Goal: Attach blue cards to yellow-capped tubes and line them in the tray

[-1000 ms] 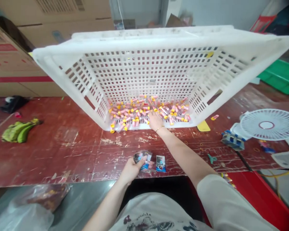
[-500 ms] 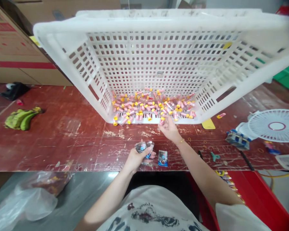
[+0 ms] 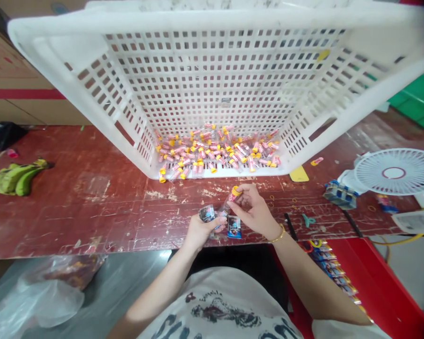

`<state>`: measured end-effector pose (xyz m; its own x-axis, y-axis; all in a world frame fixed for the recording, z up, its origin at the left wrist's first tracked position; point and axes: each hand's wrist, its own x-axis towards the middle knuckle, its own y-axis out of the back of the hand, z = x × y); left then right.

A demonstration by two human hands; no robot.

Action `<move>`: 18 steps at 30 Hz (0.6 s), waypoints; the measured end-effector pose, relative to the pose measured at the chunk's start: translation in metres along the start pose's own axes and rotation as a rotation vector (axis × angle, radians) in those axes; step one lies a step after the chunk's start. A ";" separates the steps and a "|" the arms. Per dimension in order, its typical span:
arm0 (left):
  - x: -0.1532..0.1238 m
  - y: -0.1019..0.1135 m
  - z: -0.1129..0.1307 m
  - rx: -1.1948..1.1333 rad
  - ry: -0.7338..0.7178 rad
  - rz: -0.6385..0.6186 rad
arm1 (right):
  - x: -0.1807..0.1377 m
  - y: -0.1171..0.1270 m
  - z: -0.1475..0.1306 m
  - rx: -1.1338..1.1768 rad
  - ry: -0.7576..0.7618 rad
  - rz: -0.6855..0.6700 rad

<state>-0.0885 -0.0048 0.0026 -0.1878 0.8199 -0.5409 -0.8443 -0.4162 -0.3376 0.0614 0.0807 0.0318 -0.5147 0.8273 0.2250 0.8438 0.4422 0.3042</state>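
A big white slotted crate is tipped toward me on the worn red table. Several small pink tubes with yellow caps lie heaped along its lower wall. My right hand is closed on one such tube, held slantwise just in front of the crate. My left hand pinches a small clear printed packet right beside the tube's lower end. Another small printed packet lies on the table between my hands.
A bunch of green bananas lies at the left. A white fan, a small blue item and a teal clip are at the right. A plastic bag lies lower left, cardboard boxes stand behind, a red bin lower right.
My right hand left the crate's heap with one tube and came back toward my left hand. The left hand stayed put with its packet. The view tilted downward.
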 end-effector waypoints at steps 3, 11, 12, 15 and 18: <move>-0.002 -0.001 0.000 0.006 -0.019 -0.018 | 0.002 -0.001 0.004 0.104 -0.083 -0.066; -0.007 -0.020 0.010 -0.191 0.124 -0.110 | -0.027 -0.018 0.006 0.167 -0.159 -0.230; -0.006 -0.023 0.011 -0.199 0.131 -0.110 | -0.033 -0.023 0.007 0.111 -0.156 -0.196; -0.003 -0.026 0.013 -0.198 0.126 -0.128 | -0.041 -0.033 0.011 -0.081 -0.130 -0.014; -0.003 -0.024 0.011 -0.163 0.122 -0.181 | -0.041 -0.033 0.013 -0.113 -0.102 0.059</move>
<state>-0.0737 0.0066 0.0212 0.0289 0.8376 -0.5455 -0.7651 -0.3327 -0.5513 0.0566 0.0370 0.0002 -0.4416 0.8843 0.1518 0.8466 0.3546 0.3970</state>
